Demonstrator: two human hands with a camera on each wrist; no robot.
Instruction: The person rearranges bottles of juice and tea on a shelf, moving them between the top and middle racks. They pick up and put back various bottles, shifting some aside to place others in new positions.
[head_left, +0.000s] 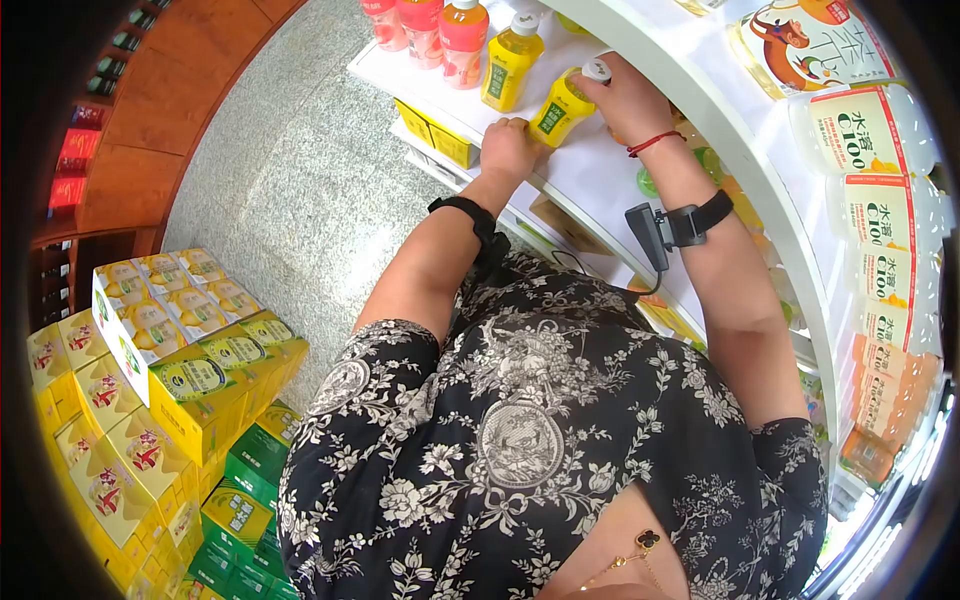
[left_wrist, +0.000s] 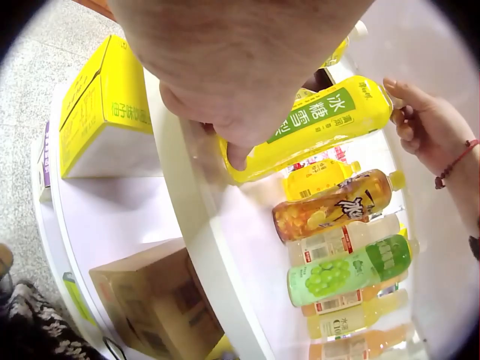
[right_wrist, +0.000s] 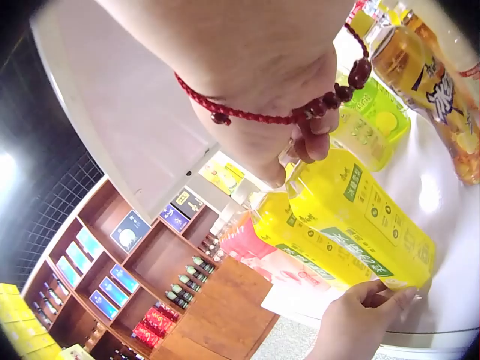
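Note:
A yellow drink bottle (head_left: pixel 560 112) with a green label and white cap leans on the white shelf (left_wrist: pixel 259 255). My right hand (head_left: pixel 630 98) grips it around the cap and neck, and a red beaded bracelet sits on that wrist. Down at the base, my left hand (head_left: pixel 508 148) holds the bottle's bottom end, its fingertips (left_wrist: pixel 238 159) against the yellow side. A matching yellow bottle (head_left: pixel 511 62) stands right beside it. Past that one, several pink-red bottles (head_left: pixel 463 45) line the shelf.
An amber tea bottle (left_wrist: pixel 337 204) and a green grape drink bottle (left_wrist: pixel 349 270) stand deeper on the shelf. Below are a yellow carton (left_wrist: pixel 105 112) and a brown cardboard box (left_wrist: pixel 157 300). Stacked drink cartons (head_left: pixel 190 350) rise from the floor. A curved white panel (head_left: pixel 760 170) borders my right arm.

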